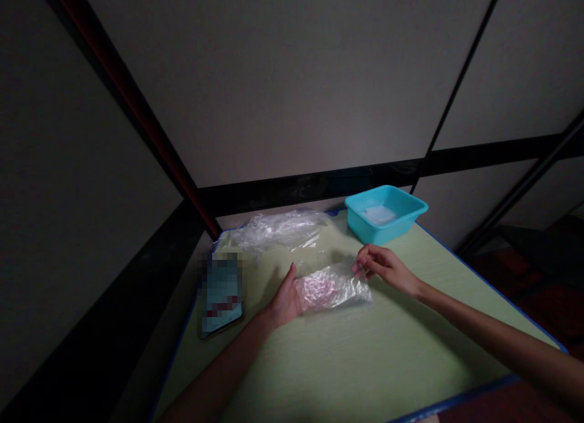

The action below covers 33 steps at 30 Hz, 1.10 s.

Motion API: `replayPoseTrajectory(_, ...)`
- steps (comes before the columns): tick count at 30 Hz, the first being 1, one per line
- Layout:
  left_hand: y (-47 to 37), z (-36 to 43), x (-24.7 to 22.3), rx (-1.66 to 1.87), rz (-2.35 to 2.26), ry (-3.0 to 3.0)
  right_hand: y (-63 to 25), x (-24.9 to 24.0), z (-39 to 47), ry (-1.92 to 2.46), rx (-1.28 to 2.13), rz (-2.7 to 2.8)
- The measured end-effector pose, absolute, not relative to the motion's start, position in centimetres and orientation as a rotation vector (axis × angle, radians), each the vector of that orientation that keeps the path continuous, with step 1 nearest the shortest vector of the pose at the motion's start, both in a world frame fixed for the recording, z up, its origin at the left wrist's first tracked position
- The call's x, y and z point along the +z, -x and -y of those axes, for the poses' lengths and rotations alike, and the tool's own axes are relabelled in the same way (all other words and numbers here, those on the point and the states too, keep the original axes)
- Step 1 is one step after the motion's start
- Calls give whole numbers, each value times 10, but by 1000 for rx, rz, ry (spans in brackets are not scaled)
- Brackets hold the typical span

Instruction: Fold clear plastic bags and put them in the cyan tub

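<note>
A clear, crinkled plastic bag (349,289) is stretched between my two hands above the table. My left hand (287,298) is at its left end, thumb raised and apart, the other fingers reaching along the bag. Those fingers show only as a pinkish blur through the plastic; I cannot tell whether they are inside the bag or behind it. At the upper right corner, my right hand (381,266) pinches the bag's edge between thumb and fingers.
The pale green table (292,368) has a blue edge. More crumpled clear plastic (278,229) lies at the back, beside a turquoise basin (383,228) holding a whitish flat item (379,214). A blurred-out flat teal object (222,295) is at left. Panelled walls (292,94) stand behind.
</note>
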<state>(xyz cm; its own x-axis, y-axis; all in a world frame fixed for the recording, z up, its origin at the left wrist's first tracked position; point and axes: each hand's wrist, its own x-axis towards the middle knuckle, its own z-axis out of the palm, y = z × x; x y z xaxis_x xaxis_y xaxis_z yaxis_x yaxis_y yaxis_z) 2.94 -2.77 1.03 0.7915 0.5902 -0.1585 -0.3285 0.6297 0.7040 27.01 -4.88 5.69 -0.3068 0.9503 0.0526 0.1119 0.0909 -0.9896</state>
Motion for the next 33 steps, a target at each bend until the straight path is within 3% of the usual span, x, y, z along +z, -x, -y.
replayPoseTrajectory(17, -31, 21, 15, 489, -528, -655, -278, 35, 46, 1261, 1501, 1192)
replayPoseTrajectory(33, -34, 9, 21, 387, -583, -610, -252, 15, 62, 1127, 1129, 1469)
